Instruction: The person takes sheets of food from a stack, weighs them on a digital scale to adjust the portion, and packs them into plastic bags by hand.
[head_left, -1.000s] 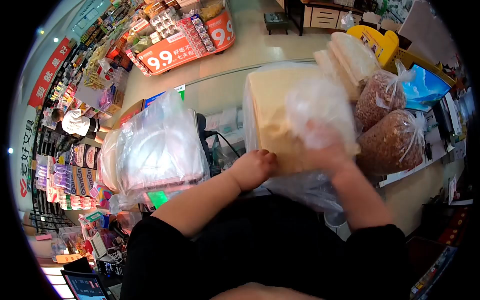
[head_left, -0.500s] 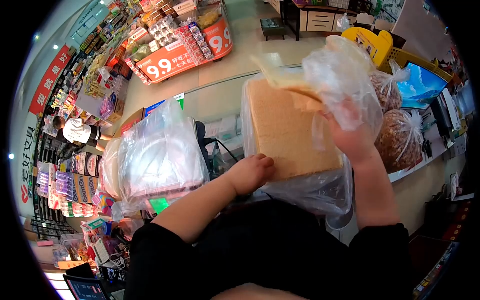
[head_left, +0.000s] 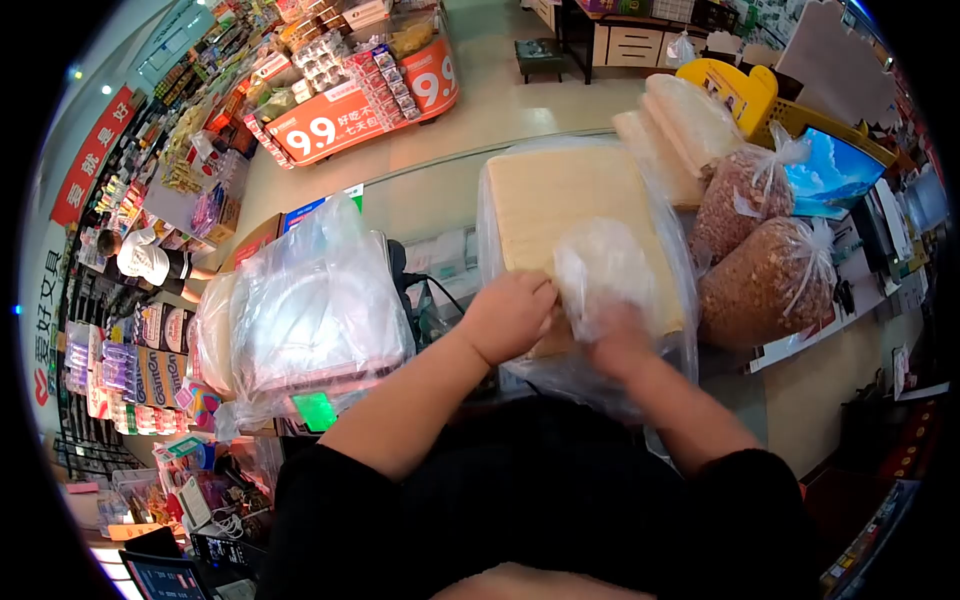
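A stack of flat, square, pale yellow sheets (head_left: 575, 185) lies in an opened clear plastic bag (head_left: 683, 350) on the glass counter. My left hand (head_left: 512, 314) rests on the stack's near left part, fingers curled together; what they pinch, if anything, is too small to make out. Close to its right, my right hand (head_left: 618, 335) is blurred over the near part of the stack, with a crumpled clear plastic bag (head_left: 605, 275) at its fingers. Its fingertips are hidden by the bag.
A plastic-covered device (head_left: 315, 310) stands left, beside a black cable. Right of the stack are two tied bags of brown bits (head_left: 765, 285), wrapped pale sheets (head_left: 690, 120) and a screen (head_left: 835, 170). A person (head_left: 145, 258) stands far left.
Since half a second ago, my right hand has come down and left with the plastic bag, from a lifted sheet to the stack's near part. The lifted sheet now lies flat.
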